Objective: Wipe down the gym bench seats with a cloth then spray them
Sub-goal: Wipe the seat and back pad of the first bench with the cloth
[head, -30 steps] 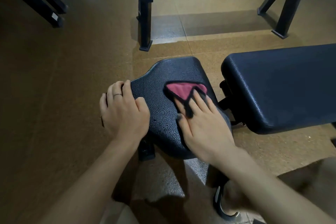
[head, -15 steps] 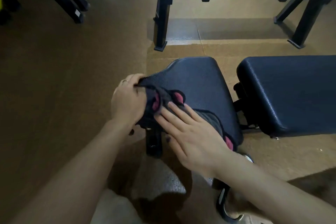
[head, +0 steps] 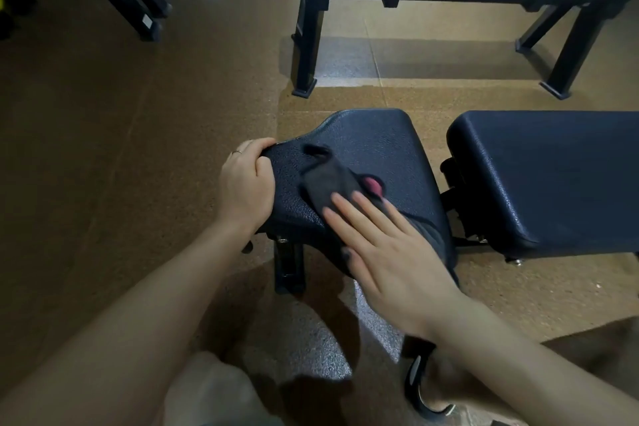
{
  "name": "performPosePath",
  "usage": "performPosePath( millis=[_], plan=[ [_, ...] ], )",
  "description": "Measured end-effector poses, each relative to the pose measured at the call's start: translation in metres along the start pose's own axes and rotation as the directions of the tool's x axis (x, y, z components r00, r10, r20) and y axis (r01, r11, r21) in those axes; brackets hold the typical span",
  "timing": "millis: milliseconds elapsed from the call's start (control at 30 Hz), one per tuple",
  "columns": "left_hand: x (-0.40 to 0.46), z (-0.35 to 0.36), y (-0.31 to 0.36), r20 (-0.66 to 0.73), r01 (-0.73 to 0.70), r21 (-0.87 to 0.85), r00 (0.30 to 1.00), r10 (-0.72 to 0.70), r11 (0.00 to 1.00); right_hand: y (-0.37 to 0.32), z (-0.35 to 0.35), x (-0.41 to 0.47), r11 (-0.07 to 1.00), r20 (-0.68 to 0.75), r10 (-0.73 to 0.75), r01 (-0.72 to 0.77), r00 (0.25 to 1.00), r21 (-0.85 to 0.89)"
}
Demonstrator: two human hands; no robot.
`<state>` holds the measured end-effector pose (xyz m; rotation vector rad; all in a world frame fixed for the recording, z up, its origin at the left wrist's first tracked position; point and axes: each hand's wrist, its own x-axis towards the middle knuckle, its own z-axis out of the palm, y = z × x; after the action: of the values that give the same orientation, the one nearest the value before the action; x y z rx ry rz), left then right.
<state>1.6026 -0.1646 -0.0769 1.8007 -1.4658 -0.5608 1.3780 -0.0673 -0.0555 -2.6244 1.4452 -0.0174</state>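
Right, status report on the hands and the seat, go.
Left hand grips seat pad edge. Right hand flat, pressing cloth on the pad. Nothing in the way.

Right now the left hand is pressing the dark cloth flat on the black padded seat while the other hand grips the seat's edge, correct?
Hands swapped. In the head view the right hand presses the dark cloth on the black padded seat; the left hand grips its edge.

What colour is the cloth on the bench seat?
Mostly dark grey cloth with a pink patch at its right edge, seen in the head view.
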Motion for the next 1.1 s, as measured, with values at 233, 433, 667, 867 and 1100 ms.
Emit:
performPosePath(
  millis=[233, 433, 667, 867, 1100],
  plan=[
    [-0.001, 0.006, 0.002, -0.046, 0.002, 0.028, 0.999, -0.001, 1.0, 0.024, -0.005, 0.037, 0.996, 0.051, -0.088, 0.087, 0.995, 0.012],
    [0.0, 0.005, 0.005, -0.056, 0.046, 0.072, 0.998, -0.042, 0.996, 0.013, -0.004, 0.16, 0.998, -0.021, -0.066, 0.066, 0.998, 0.018],
    [-0.001, 0.003, 0.002, -0.038, 0.034, 0.066, 0.999, -0.031, 0.997, 0.082, -0.012, 0.157, 0.984, -0.084, 0.168, -0.163, 0.982, 0.067],
    [0.0, 0.001, 0.0, -0.038, 0.012, 0.037, 0.999, -0.011, 0.999, 0.086, -0.021, 0.104, 0.891, -0.221, 0.311, -0.202, 0.924, 0.407],
    [-0.003, 0.0, 0.003, -0.032, 0.017, 0.044, 0.999, -0.016, 0.999, 0.092, -0.044, 0.101, 0.782, -0.084, 0.567, -0.503, 0.819, 0.369]
  ],
)
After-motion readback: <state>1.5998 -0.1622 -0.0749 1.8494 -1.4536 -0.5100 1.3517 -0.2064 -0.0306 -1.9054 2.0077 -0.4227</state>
